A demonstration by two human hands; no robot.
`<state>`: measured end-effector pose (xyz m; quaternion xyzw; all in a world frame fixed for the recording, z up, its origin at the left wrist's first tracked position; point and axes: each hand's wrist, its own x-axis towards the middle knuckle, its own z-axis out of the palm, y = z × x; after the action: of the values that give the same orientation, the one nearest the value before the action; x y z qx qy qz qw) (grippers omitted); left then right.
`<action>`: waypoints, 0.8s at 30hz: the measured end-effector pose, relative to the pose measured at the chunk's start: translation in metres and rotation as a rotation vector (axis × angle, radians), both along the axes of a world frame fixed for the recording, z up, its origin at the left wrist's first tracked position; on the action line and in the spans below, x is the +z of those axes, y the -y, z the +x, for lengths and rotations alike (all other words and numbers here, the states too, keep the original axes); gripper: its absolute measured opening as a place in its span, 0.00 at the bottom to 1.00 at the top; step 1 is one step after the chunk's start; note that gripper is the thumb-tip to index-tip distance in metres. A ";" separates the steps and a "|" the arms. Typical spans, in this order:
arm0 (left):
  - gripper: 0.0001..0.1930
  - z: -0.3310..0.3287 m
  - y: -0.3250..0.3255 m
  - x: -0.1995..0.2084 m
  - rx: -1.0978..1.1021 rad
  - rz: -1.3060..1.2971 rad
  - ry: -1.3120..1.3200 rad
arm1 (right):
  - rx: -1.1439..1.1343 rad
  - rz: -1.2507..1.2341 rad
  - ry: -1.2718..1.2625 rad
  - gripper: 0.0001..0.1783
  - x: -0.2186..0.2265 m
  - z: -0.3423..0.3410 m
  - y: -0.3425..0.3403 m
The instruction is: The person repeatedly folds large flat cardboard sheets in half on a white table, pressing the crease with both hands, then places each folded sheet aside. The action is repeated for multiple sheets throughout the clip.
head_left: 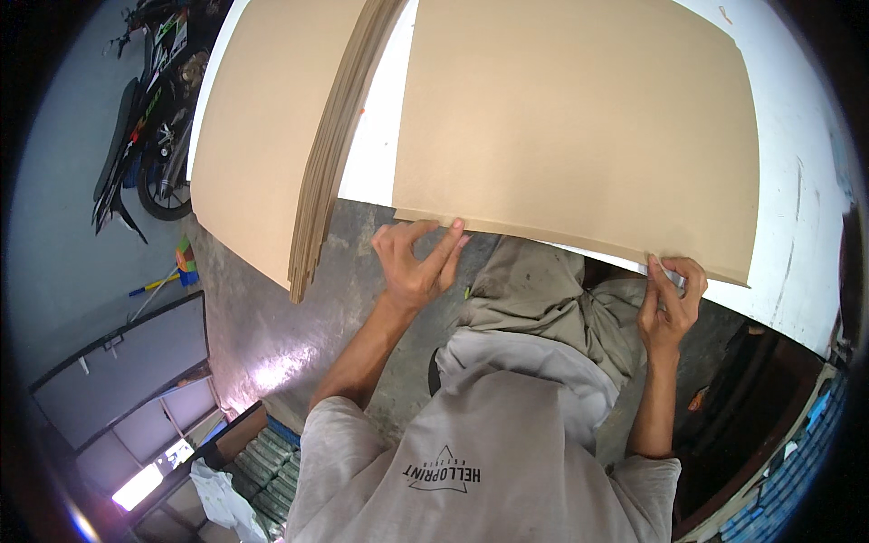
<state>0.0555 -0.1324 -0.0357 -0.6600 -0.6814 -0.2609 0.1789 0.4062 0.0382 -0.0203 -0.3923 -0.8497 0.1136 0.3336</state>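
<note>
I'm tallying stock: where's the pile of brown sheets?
In the head view's upper left, the pile lies on the white table, left of the separate brown sheet.

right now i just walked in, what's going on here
A person's left hand and right hand pinch the near edge of a large brown sheet, toward either end. A narrow strip along that edge looks folded. The sheet lies on a white table, with a stack of brown sheets to its left.
</note>
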 end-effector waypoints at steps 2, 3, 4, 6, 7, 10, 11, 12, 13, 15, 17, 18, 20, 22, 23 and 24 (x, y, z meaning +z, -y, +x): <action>0.23 0.003 0.000 0.004 0.028 -0.012 0.022 | 0.000 -0.005 0.011 0.24 -0.001 0.000 -0.001; 0.22 0.004 -0.002 0.007 0.040 -0.008 0.039 | 0.001 -0.008 0.020 0.24 -0.001 0.000 -0.001; 0.22 0.006 -0.005 0.010 0.043 0.016 0.072 | -0.002 0.003 0.011 0.24 -0.001 -0.001 -0.001; 0.22 0.010 -0.014 0.018 0.044 0.064 0.146 | 0.001 -0.023 0.028 0.23 0.002 -0.002 -0.002; 0.21 0.011 -0.019 0.022 0.034 0.009 0.194 | -0.002 -0.024 0.012 0.22 0.003 -0.003 -0.002; 0.16 0.006 -0.036 0.028 -0.047 -0.108 0.266 | 0.019 0.018 0.038 0.16 0.007 -0.008 -0.006; 0.15 0.002 -0.040 0.030 -0.079 -0.113 0.265 | 0.022 0.025 0.028 0.14 0.008 -0.010 -0.007; 0.13 -0.002 -0.043 0.031 -0.098 -0.118 0.267 | 0.034 0.035 0.028 0.12 0.009 -0.011 -0.010; 0.12 -0.007 -0.045 0.033 -0.135 -0.115 0.272 | 0.031 0.037 0.018 0.11 0.010 -0.012 -0.013; 0.09 -0.016 -0.046 0.041 -0.200 -0.121 0.274 | 0.038 0.084 0.032 0.09 0.015 -0.011 -0.022; 0.06 -0.026 -0.049 0.052 -0.179 -0.164 0.302 | 0.040 0.115 0.036 0.08 0.023 -0.010 -0.034; 0.05 -0.028 -0.052 0.058 -0.179 -0.180 0.314 | 0.046 0.123 0.038 0.08 0.029 -0.009 -0.041; 0.03 -0.028 -0.064 0.066 -0.148 -0.238 0.364 | 0.058 0.114 0.078 0.07 0.043 -0.012 -0.056; 0.03 -0.020 -0.080 0.066 -0.174 -0.248 0.384 | 0.125 0.034 0.120 0.07 0.051 -0.027 -0.065; 0.03 -0.015 -0.087 0.063 -0.215 -0.242 0.378 | 0.149 0.014 0.114 0.08 0.055 -0.036 -0.067; 0.03 -0.009 -0.093 0.059 -0.242 -0.264 0.367 | 0.210 -0.039 0.112 0.08 0.052 -0.053 -0.063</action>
<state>0.0462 -0.0397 0.0237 -0.6958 -0.6468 -0.3049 -0.0680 0.3531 0.1013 0.0316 -0.3133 -0.9011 0.1423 0.2640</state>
